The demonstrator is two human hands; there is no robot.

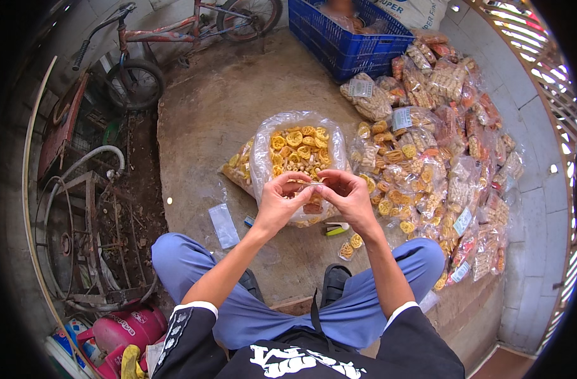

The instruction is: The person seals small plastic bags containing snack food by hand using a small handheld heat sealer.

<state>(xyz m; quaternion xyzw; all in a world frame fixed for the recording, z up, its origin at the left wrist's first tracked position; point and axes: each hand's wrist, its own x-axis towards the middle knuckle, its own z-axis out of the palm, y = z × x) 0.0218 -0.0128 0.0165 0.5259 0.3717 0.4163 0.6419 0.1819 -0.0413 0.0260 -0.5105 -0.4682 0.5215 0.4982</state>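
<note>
My left hand point(281, 199) and my right hand point(347, 194) meet at the fingertips, pinching the pale folded edge of a small clear plastic packet point(313, 208). The packet hangs below my fingers, and my hands partly hide what it contains. Behind them a large open plastic bag point(262, 161) stands on the floor, filled with yellow wheel-shaped and tube-shaped snacks point(300, 147). A green stapler point(337, 229) lies below my right hand. To the left of my left wrist is a stack of flat clear plastic bags point(223, 226), with a small blue object point(249, 221) beside it.
Many filled snack packets point(426, 166) are heaped at the right along the block wall point(534, 208). One small packet point(350, 247) lies near my right knee. Farther back is a blue plastic crate point(359, 52). A child's bicycle point(160, 35), metal frame point(92, 237) and pink gas cylinder point(127, 329) line the left.
</note>
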